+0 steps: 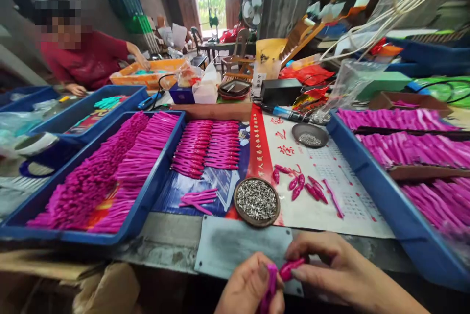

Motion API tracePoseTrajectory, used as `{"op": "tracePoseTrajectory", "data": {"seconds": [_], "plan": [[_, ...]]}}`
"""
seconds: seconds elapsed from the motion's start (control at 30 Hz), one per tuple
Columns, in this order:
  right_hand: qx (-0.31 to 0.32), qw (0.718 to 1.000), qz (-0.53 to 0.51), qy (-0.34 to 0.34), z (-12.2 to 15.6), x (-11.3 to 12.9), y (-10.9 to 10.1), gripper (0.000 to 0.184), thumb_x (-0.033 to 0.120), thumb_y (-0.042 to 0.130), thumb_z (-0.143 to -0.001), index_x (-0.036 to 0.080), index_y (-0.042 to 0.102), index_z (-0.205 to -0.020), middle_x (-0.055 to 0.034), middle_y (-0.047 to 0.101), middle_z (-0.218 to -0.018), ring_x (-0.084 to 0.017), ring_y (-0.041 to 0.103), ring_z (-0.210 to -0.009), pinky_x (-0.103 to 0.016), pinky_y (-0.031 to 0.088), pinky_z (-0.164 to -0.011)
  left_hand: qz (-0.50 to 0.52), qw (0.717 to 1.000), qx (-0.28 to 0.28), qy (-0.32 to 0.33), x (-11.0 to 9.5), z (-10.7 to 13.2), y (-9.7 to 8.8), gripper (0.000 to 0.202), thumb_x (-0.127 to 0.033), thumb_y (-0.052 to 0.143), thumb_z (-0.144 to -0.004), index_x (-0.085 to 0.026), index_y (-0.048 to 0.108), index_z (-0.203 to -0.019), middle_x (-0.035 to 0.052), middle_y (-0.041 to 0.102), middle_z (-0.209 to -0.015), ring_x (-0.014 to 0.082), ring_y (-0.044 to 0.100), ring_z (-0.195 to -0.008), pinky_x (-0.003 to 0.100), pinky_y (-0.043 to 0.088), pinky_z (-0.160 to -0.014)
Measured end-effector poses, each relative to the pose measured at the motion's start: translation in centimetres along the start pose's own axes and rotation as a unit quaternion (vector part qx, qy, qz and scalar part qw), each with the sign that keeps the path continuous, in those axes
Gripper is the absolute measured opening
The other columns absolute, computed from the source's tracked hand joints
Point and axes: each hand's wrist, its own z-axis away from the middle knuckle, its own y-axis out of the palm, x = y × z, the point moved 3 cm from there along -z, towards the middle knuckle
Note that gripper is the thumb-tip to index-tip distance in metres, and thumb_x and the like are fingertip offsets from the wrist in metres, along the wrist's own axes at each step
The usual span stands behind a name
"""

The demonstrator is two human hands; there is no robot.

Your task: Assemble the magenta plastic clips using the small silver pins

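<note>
My left hand is closed on a slim magenta plastic stick, gripped between thumb and fingers. Between the thumb and fingers of my right hand is a glossy, darker magenta spindle-shaped piece. The two pieces meet or nearly meet end to end; whether they are joined I cannot tell. Both hands are at the near edge of a grey metal plate. Just beyond it stands a round bowl of small silvery metal parts. Several loose glossy spindle-shaped pieces lie on the printed sheet to the right.
A blue tray of magenta sticks stands at left, another blue tray at right. Rows of magenta pieces lie between them. A small dark dish holds metal bits. Across the table at left, a co-worker reaches into an orange tray.
</note>
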Motion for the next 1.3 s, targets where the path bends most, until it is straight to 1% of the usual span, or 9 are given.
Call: {"op": "tracePoseTrajectory", "data": {"seconds": [0.1,0.17,0.3,0.43,0.57,0.73,0.9,1.03,1.3], "plan": [[0.012,0.990,-0.138,0.026,0.3,-1.9,0.6,0.026,0.045,0.073,-0.082,0.020,0.068,-0.085,-0.0016,0.064,-0.077,-0.014,0.055,-0.068,-0.021,0.042,-0.056,0.006,1.000,0.018,-0.008,1.1,-0.1,0.6,0.047,-0.064,0.065,-0.077,-0.019,0.054,-0.079,-0.0066,0.049,-0.046,0.0044,0.031,-0.032,0.018,0.017,-0.034],[0.016,0.972,-0.230,0.054,0.2,-3.1,1.0,0.030,0.046,0.077,-0.079,0.020,0.065,-0.086,-0.0005,0.062,-0.076,-0.012,0.051,-0.061,-0.021,0.040,-0.053,0.018,0.999,0.021,-0.019,1.7,0.1,0.9,0.045,-0.062,0.065,-0.078,-0.019,0.053,-0.079,-0.0059,0.050,-0.047,0.0048,0.035,-0.033,0.018,0.021,-0.035],[0.019,0.936,-0.339,0.092,0.1,-4.8,1.7,0.036,0.051,0.077,-0.077,0.021,0.060,-0.086,0.0060,0.047,-0.061,-0.006,0.033,-0.048,-0.018,0.028,-0.046,0.032,0.998,0.033,-0.041,2.1,0.5,1.3,0.045,-0.061,0.063,-0.080,-0.017,0.055,-0.080,-0.0046,0.051,-0.048,0.0059,0.040,-0.036,0.017,0.026,-0.038],[0.020,0.932,-0.353,0.085,0.2,-4.9,1.8,0.035,0.051,0.074,-0.081,0.020,0.060,-0.087,0.0065,0.042,-0.060,-0.006,0.030,-0.049,-0.019,0.026,-0.047,0.048,0.997,0.040,-0.049,2.0,0.4,1.7,0.042,-0.059,0.064,-0.080,-0.017,0.056,-0.080,-0.0053,0.050,-0.047,0.0049,0.036,-0.034,0.018,0.022,-0.036],[0.021,0.932,-0.353,0.077,0.3,-4.7,1.9,0.034,0.050,0.073,-0.083,0.019,0.061,-0.089,0.0051,0.046,-0.061,-0.007,0.035,-0.050,-0.020,0.026,-0.048,0.065,0.995,0.055,-0.047,2.2,0.2,1.9,0.039,-0.054,0.064,-0.082,-0.016,0.057,-0.078,-0.0055,0.049,-0.045,0.0040,0.030,-0.030,0.018,0.021,-0.033],[0.004,0.933,-0.352,0.079,0.1,-4.9,2.1,0.036,0.050,0.075,-0.081,0.018,0.061,-0.087,0.0033,0.052,-0.063,-0.008,0.042,-0.052,-0.020,0.027,-0.048,0.094,0.992,0.071,-0.044,2.9,0.0,1.5,0.033,-0.046,0.063,-0.085,-0.014,0.062,-0.083,-0.0043,0.050,-0.047,0.0044,0.030,-0.030,0.018,0.021,-0.033],[-0.005,0.930,-0.353,0.101,-0.3,-4.7,2.3,0.042,0.055,0.076,-0.079,0.018,0.055,-0.079,0.0058,0.049,-0.055,-0.006,0.039,-0.047,-0.018,0.026,-0.045,0.126,0.987,0.082,-0.060,3.2,0.0,1.3,0.028,-0.042,0.060,-0.087,-0.014,0.063,-0.086,-0.0039,0.050,-0.050,0.0048,0.030,-0.031,0.018,0.022,-0.033],[-0.025,0.943,-0.311,0.121,-0.5,-4.2,2.4,0.048,0.059,0.074,-0.077,0.019,0.049,-0.070,0.0078,0.046,-0.045,-0.004,0.033,-0.038,-0.015,0.021,-0.039,0.135,0.985,0.083,-0.069,2.9,0.0,1.3,0.027,-0.042,0.059,-0.088,-0.015,0.062,-0.086,-0.0043,0.050,-0.052,0.0044,0.029,-0.031,0.018,0.024,-0.035],[-0.043,0.955,-0.265,0.129,-1.2,-3.6,2.3,0.054,0.066,0.075,-0.071,0.020,0.048,-0.064,0.0094,0.045,-0.039,-0.002,0.028,-0.029,-0.014,0.018,-0.030,0.166,0.977,0.091,-0.098,2.6,-0.1,1.3,0.029,-0.046,0.061,-0.086,-0.017,0.061,-0.086,-0.0054,0.049,-0.052,0.0037,0.025,-0.031,0.018,0.019,-0.033]]}}
